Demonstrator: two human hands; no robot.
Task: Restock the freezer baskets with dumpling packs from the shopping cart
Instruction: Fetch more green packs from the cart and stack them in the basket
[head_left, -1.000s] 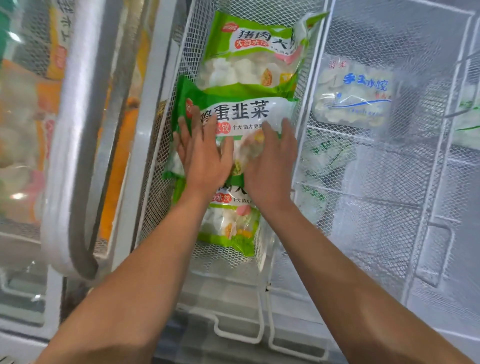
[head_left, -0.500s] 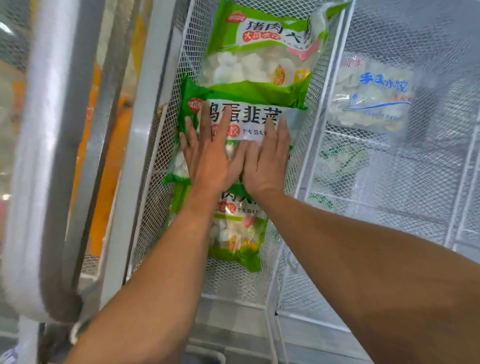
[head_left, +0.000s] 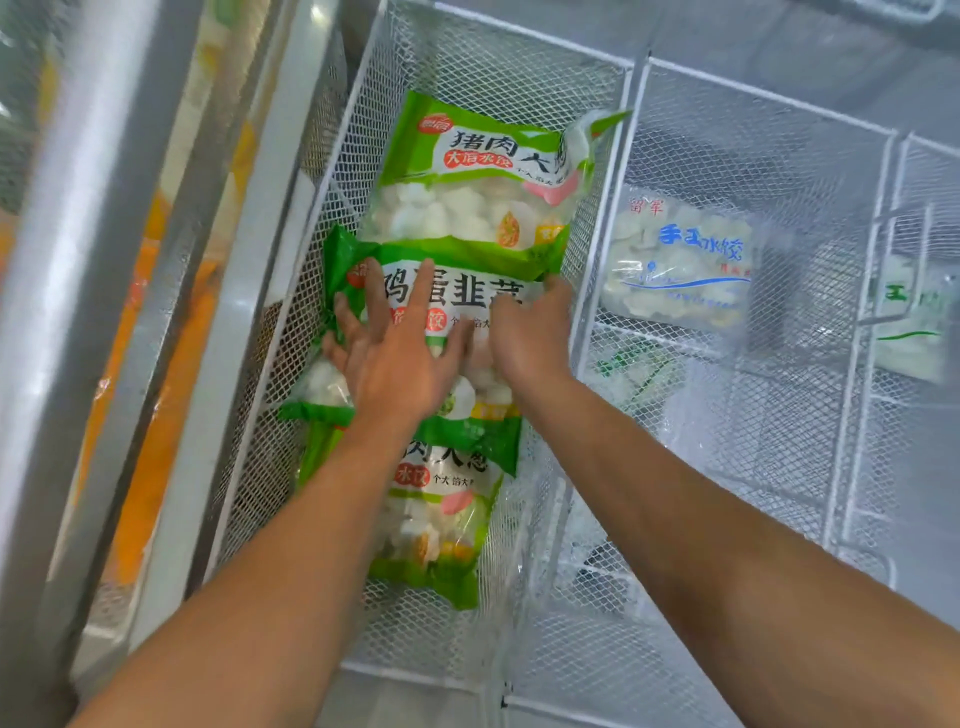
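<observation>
Three green dumpling packs lie in a row in a white mesh freezer basket (head_left: 332, 171). The far pack (head_left: 478, 182) overlaps the top of the middle pack (head_left: 467, 291); the near pack (head_left: 441, 519) lies partly under the middle one. My left hand (head_left: 395, 353) rests flat on the middle pack with fingers spread and straight. My right hand (head_left: 530, 332) presses on the same pack's right side, blurred, fingers relaxed. Both forearms reach in from the bottom of the view.
A second mesh basket (head_left: 753, 415) to the right holds a clear dumpling bag with blue writing (head_left: 680, 265); another pale bag (head_left: 914, 322) sits further right. A grey freezer frame (head_left: 83, 260) runs along the left, with orange packs behind glass.
Both hands stay on the middle pack. My right hand has shifted right, apart from my left, toward the pack's right edge. The camera has tilted, showing more of the basket.
</observation>
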